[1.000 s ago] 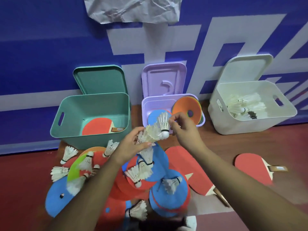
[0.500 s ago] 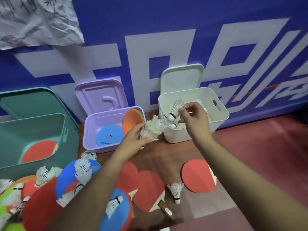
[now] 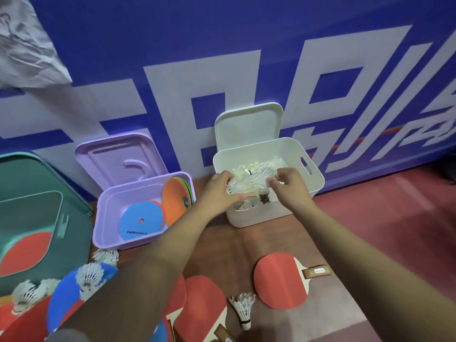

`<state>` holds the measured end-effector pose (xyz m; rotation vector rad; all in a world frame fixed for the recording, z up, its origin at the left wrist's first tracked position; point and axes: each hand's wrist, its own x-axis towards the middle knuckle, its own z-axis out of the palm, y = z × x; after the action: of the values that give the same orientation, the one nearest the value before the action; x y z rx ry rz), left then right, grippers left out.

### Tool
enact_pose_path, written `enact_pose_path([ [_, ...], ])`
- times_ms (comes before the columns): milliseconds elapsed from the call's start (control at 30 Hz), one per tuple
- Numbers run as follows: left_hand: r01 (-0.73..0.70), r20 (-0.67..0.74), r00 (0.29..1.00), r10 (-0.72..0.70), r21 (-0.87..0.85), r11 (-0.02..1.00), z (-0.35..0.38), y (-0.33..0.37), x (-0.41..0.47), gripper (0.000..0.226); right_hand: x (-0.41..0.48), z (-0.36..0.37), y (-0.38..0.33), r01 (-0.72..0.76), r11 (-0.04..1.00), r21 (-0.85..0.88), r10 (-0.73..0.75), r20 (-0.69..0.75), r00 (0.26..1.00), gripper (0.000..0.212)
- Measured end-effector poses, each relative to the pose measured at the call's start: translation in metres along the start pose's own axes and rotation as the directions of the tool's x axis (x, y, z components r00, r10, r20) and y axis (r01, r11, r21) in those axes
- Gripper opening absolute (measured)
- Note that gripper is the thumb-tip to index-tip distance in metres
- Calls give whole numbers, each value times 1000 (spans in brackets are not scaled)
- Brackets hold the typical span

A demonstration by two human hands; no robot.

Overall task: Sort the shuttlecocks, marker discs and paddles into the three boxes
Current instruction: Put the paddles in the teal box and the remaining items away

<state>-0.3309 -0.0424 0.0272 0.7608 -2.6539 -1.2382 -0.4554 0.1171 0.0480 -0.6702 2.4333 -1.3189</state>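
Both hands reach over the white box (image 3: pixel 313 176) at the back right. My left hand (image 3: pixel 219 188) grips a bunch of white shuttlecocks (image 3: pixel 246 183) above the box's front left rim. My right hand (image 3: pixel 287 185) is over the box with curled fingers touching the blurred feathers; whether it holds one I cannot tell. The purple box (image 3: pixel 108 213) holds blue and orange marker discs (image 3: pixel 142 220). The green box (image 3: pixel 71 233) at the left holds a red paddle (image 3: pixel 24 253). A loose shuttlecock (image 3: pixel 243 309) and a red paddle (image 3: pixel 281 280) lie on the floor.
Each box's lid leans open against the blue wall banner behind it. More paddles, blue discs (image 3: pixel 66 302) and shuttlecocks (image 3: pixel 90 277) lie piled at the lower left. Red floor (image 3: pixel 394 230) stretches to the right of the white box.
The view has swung right. Both hands have carried the shuttlecocks from over the purple box across to the white box and now hang above its inside.
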Motion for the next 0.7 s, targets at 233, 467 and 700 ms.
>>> enact_pose_path([
  [233,-74,5,997,74,222,972,33,1,40,67,25,3,37,-63,978,-200,68,19,997,33],
  [467,-110,256,966,-29,515,850,48,-26,44,56,28,24,53,88,892,-444,33,259,965,34],
  [700,-41,55,998,29,233,972,14,-28,17,49,20,20,36,107,847,-521,-65,98,993,52],
])
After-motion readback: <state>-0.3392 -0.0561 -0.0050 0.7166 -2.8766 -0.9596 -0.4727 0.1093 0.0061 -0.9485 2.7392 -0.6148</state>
